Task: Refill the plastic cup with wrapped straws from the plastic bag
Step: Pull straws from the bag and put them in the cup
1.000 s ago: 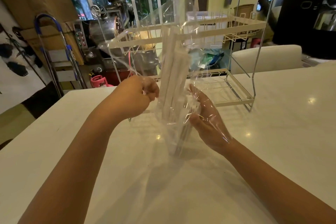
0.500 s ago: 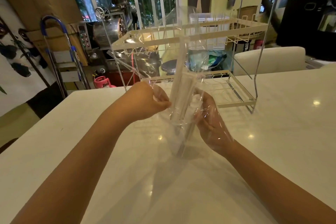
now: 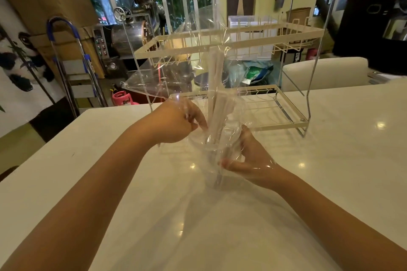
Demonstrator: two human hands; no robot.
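Straws (image 3: pixel 214 86) in white paper wrappers stand nearly upright inside the clear plastic bag (image 3: pixel 198 50), their lower ends reaching down into the plastic cup (image 3: pixel 217 160) that sits on the white tabletop (image 3: pixel 330 160) just in front of the wire rack (image 3: pixel 275 35). The step in hand looks like sliding the bundle out of the bag and into the cup, and to do it well the bag should be drawn straight upward along the line of the straws while the cup is kept planted, so the bundle drops in together and does not fan out or tip the light cup over. The film is slack and crinkled around the rim, so it may catch there; easing it off a little at a time seems wiser than one pull. The left hand (image 3: pixel 176 123) is curled nearly closed, fingers pinching a fold of the bag just beside the straws at about rim height. The right hand (image 3: pixel 248 156) is partly open, thumb and fingers wrapped around the side of the cup through a layer of the film that drapes over the hand. Whether its fingers press the cup itself or only gather the bag against it cannot be told, since both are clear.
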